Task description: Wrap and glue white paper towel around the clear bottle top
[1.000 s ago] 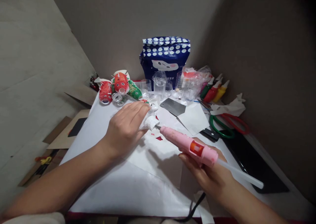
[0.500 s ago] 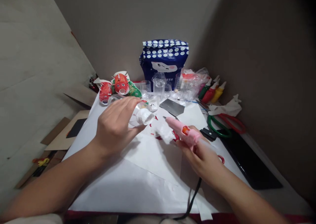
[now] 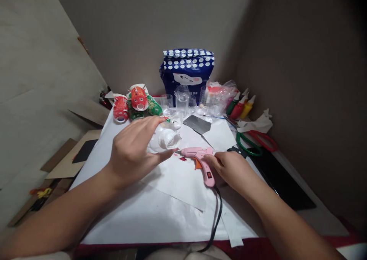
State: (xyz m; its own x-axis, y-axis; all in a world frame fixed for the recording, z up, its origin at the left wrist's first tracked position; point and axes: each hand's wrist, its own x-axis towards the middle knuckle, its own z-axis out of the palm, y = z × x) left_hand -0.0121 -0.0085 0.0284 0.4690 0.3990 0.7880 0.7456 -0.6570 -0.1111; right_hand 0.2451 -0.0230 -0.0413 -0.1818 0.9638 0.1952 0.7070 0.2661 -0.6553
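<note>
My left hand (image 3: 132, 149) is wrapped round a clear plastic bottle (image 3: 169, 137), its fingers over the top and its thumb underneath. The bottle lies tilted sideways, and its white, crumpled-looking mouth faces right. My right hand (image 3: 232, 166) grips the back end of a pink hot glue gun (image 3: 197, 153). The gun's handle, with an orange trigger and a red switch, hangs down free of the palm. Its dark nozzle points left and is close to my left thumb, just below the bottle mouth; I cannot tell whether they touch.
Behind stand a blue bag (image 3: 187, 74), clear plastic cups (image 3: 182, 99) and paint bottles (image 3: 238, 108). Red and green fish-like figures (image 3: 139, 98) sit at back left. A grey blade (image 3: 197, 124), scissors (image 3: 249, 143) and a black slab (image 3: 283, 183) lie rightward. A black cord (image 3: 217, 218) crosses the front edge.
The glue gun has turned from slanting to nearly level, its nozzle now lower and nearer the bottle. My right hand has shifted to its back end. A white crumpled piece beside it is out of sight.
</note>
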